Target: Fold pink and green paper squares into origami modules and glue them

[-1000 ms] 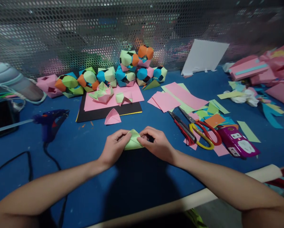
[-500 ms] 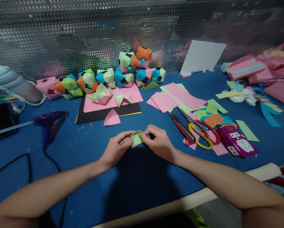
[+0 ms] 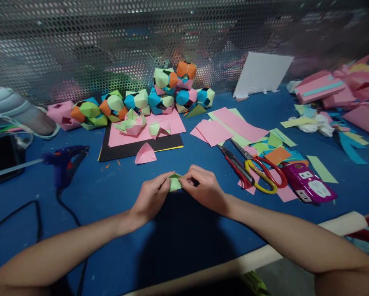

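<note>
A small folded piece of light green paper is pinched between both of my hands just above the blue table. My left hand grips its left side with curled fingers. My right hand grips its right side, fingers closed around the fold. Most of the paper is hidden by my fingers. A pink folded paper triangle lies just beyond my hands.
A row of coloured paper balls stands at the back by the perforated metal screen. Pink sheets lie on a black sheet. Scissors, a red cutter and a purple power strip sit right. A blue glue gun lies left.
The green paper has been folded smaller and squeezed between my fingers; my hands have drawn closer together and lifted it slightly off the table.
</note>
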Demonstrator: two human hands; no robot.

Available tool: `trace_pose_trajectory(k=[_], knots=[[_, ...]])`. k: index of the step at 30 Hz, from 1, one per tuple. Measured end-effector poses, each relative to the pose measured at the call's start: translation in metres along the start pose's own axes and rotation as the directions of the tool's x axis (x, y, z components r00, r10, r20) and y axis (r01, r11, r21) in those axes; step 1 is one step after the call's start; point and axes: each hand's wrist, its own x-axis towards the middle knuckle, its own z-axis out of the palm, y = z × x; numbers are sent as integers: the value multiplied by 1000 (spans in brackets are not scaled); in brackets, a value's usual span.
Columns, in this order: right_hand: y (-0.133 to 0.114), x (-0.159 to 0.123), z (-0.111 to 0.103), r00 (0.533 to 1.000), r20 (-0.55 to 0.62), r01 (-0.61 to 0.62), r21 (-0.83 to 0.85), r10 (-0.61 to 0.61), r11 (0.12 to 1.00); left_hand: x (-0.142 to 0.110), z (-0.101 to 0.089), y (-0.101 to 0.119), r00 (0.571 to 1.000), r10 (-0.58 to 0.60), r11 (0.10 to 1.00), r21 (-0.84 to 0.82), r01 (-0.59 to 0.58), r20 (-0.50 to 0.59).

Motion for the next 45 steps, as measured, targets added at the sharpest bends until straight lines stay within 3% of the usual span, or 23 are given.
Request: trace_pose_trajectory(k=[5, 10, 23, 34, 38, 42, 45], knots=[[-3, 0, -4, 999, 33, 41, -36, -40, 998, -3, 0, -2, 991, 131, 989, 70, -130, -14], [-3, 0, -4, 998, 32, 61, -40, -60, 997, -2, 0, -6, 985, 172, 979, 113, -167, -30], [-3, 0, -4, 997, 21, -70, 49, 69, 996, 3, 1, -4, 996, 84, 996, -24, -83, 14], [-2, 1, -3, 977, 62, -210, 97, 205, 973, 6, -2, 3, 995, 96, 990, -105, -96, -6], [-4, 2, -4, 989, 73, -135, 84, 129, 987, 6, -2, 5, 997, 76, 990, -120, -79, -32], [-3, 1, -3, 999, 25, 17, 106, -19, 994, 6, 0, 4, 990, 141, 982, -127, -138, 11], [-2, 1, -2, 999, 2, 48, 122, -49, 991, 4, 0, 3, 994, 111, 989, -98, -112, -16]])
